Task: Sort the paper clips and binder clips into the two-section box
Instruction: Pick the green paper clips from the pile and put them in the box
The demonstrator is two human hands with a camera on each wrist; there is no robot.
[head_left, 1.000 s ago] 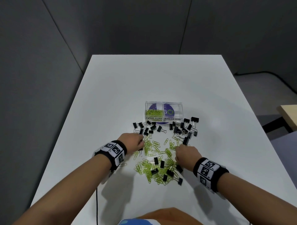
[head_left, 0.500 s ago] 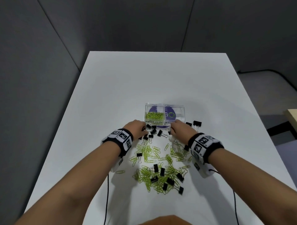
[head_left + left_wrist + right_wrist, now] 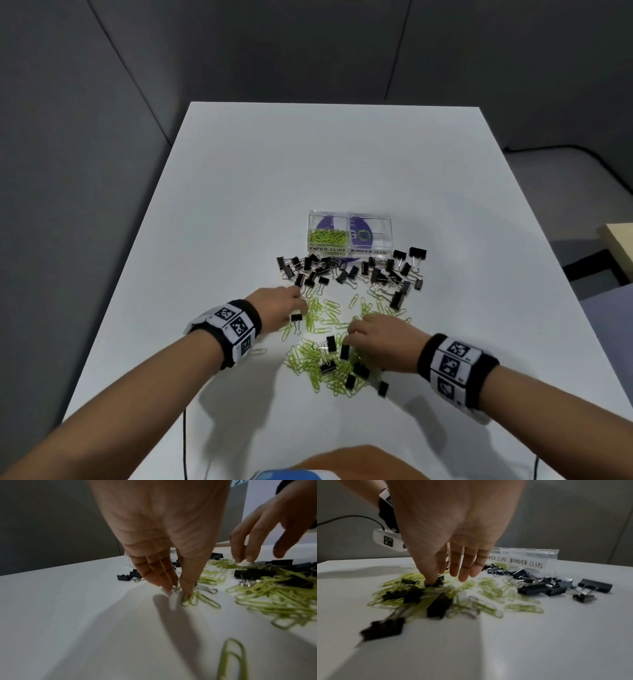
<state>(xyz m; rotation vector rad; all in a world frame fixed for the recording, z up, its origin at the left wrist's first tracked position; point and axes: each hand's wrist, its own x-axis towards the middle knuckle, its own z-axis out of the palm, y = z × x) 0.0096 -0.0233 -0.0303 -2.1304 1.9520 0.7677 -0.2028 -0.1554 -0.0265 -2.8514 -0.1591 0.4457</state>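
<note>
Two-section box (image 3: 349,216) | left: green paper clips (image 3: 327,237) (right: bare)

The two-section box (image 3: 350,233) sits on the table (image 3: 239,205), a little right of its middle. Its left compartment holds paper clips (image 3: 327,237); whether anything lies in the right one cannot be told. Just in front of the box a band of binder clips (image 3: 352,272) runs left to right. Nearer the person lies a mixed heap (image 3: 334,368) — paper clips with binder clips on top (one paper clip (image 3: 257,352) lies apart, left). The left hand (image 3: 279,308) reaches the heap's left edge, the right hand (image 3: 380,341) its right.
</note>
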